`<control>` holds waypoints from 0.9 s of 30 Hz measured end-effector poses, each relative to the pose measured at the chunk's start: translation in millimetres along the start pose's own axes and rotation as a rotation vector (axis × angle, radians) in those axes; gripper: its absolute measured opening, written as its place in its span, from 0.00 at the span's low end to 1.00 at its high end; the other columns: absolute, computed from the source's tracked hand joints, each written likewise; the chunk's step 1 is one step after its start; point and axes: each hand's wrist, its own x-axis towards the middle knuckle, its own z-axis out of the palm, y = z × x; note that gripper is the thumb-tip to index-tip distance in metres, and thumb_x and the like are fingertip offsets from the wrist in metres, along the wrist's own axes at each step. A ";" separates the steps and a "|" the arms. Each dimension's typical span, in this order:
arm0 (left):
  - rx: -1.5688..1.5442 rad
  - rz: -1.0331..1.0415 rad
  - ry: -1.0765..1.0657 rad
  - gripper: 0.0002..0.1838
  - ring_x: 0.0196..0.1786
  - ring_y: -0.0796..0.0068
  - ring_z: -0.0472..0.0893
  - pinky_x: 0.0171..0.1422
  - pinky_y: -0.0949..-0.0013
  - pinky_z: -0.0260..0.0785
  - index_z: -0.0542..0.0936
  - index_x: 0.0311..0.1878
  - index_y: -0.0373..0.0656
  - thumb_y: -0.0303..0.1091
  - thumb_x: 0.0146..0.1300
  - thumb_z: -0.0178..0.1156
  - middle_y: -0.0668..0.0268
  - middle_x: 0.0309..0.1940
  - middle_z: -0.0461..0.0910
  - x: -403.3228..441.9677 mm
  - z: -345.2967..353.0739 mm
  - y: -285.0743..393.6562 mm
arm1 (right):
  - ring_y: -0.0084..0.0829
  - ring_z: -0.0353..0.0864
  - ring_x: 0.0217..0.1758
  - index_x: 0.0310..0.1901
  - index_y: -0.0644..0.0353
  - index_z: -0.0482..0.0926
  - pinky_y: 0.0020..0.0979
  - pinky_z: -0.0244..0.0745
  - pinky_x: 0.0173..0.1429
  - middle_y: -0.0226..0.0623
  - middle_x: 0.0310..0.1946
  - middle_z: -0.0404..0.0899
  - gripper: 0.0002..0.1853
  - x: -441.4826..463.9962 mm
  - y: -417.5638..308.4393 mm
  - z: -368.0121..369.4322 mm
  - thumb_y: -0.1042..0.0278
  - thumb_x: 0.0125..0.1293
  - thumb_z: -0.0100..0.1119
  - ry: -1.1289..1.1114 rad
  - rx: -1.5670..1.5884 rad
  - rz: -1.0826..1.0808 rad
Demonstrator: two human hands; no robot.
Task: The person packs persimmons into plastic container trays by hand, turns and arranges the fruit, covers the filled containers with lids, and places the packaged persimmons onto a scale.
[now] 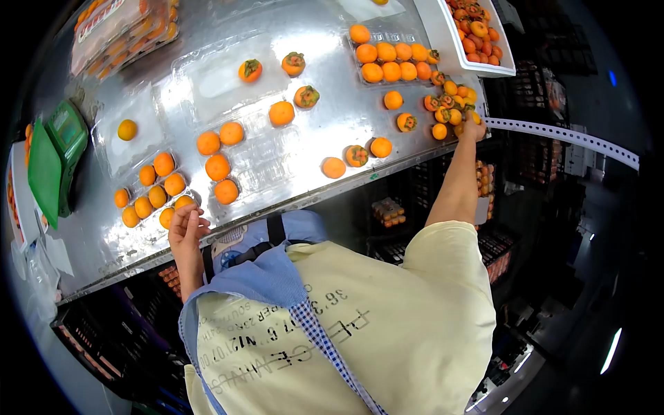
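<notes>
Orange persimmons lie on a metal table, some in clear plastic trays. My left hand [187, 227] is at the table's front edge, fingers bent, beside the nearest persimmon [185, 202] of a small tray at the left; whether it touches the fruit is unclear. At the far right my right hand [472, 127] reaches into a loose pile of persimmons [449, 100], its fingers around a yellow-orange persimmon [475, 118]. Several persimmons [217, 167] sit in a clear tray [266, 162] at the middle. Behind the pile, a fuller tray holds rows of persimmons [391, 70].
A white box [443, 34] of persimmons stands at the back right. Green plastic containers [52, 162] are at the left, stacked packed boxes [114, 31] at the back left. A perforated white strip [567, 133] extends from the right edge. Crates lie below.
</notes>
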 end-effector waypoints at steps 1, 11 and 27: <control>0.019 -0.009 0.005 0.09 0.35 0.81 0.77 0.38 0.77 0.70 0.76 0.48 0.40 0.31 0.67 0.57 0.66 0.40 0.79 -0.1 1.8 -0.2 | 0.41 0.82 0.44 0.52 0.65 0.75 0.37 0.77 0.50 0.48 0.46 0.80 0.33 -0.9 -0.1 -0.1 0.57 0.46 0.76 -0.043 -0.004 0.027; -0.084 0.012 0.036 0.11 0.34 0.82 0.77 0.38 0.78 0.70 0.77 0.48 0.39 0.33 0.65 0.59 0.68 0.35 0.79 -6.7 -17.6 -2.0 | 0.41 0.79 0.43 0.47 0.72 0.76 0.37 0.74 0.49 0.49 0.43 0.79 0.19 -141.6 -56.7 -10.8 0.76 0.52 0.62 0.034 0.251 -0.504; -0.208 0.078 0.236 0.10 0.34 0.83 0.77 0.38 0.79 0.70 0.78 0.48 0.41 0.32 0.66 0.58 0.70 0.36 0.79 -0.6 -102.4 -16.6 | 0.40 0.75 0.51 0.49 0.58 0.78 0.36 0.72 0.53 0.40 0.47 0.77 0.20 -634.3 -207.9 17.5 0.64 0.54 0.67 -1.457 0.229 -1.431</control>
